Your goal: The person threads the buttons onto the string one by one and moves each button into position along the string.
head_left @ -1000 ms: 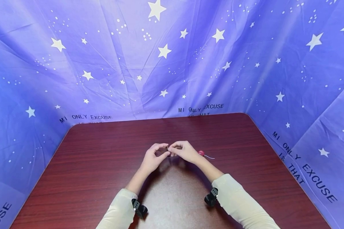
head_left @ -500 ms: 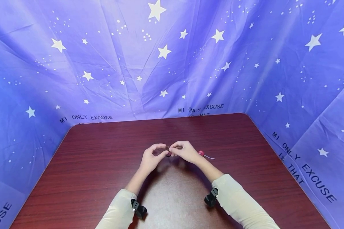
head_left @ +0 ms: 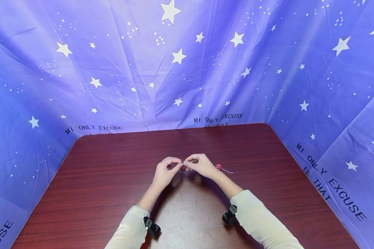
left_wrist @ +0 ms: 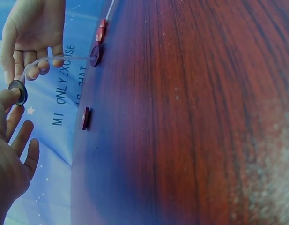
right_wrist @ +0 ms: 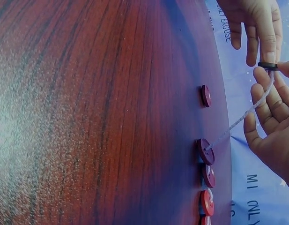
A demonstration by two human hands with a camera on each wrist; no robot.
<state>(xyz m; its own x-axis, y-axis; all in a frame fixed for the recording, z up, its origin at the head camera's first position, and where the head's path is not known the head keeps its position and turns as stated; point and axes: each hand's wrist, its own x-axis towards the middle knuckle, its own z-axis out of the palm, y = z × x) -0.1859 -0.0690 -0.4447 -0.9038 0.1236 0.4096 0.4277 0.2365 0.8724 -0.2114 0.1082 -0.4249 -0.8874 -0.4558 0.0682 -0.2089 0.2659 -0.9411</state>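
Observation:
My left hand [head_left: 165, 173] pinches a dark, nearly black round button [left_wrist: 18, 92] between thumb and forefinger, held above the table. Facing it, my right hand [head_left: 203, 165] has its thumb and forefinger at the button and grips a thin whitish string [right_wrist: 249, 110] there. From these fingertips the string runs down to a purple button [right_wrist: 206, 151] on the table. Beyond that one, several red buttons [right_wrist: 207, 202] sit in a row along the same string. One loose dark red button [left_wrist: 85, 118] stands apart from the row, below the hands.
The glossy reddish-brown wooden table [head_left: 118, 152] has rounded far corners. Blue-purple cloth [head_left: 137, 69] with white stars and lettering hangs behind it and at the sides. A loose string end [head_left: 227, 171] lies beside the right wrist. Small black cameras [head_left: 229, 215] sit at both cuffs.
The left forefinger has come down closer to its thumb around the button. My right hand holds nearly the same place, and the row of buttons has not moved.

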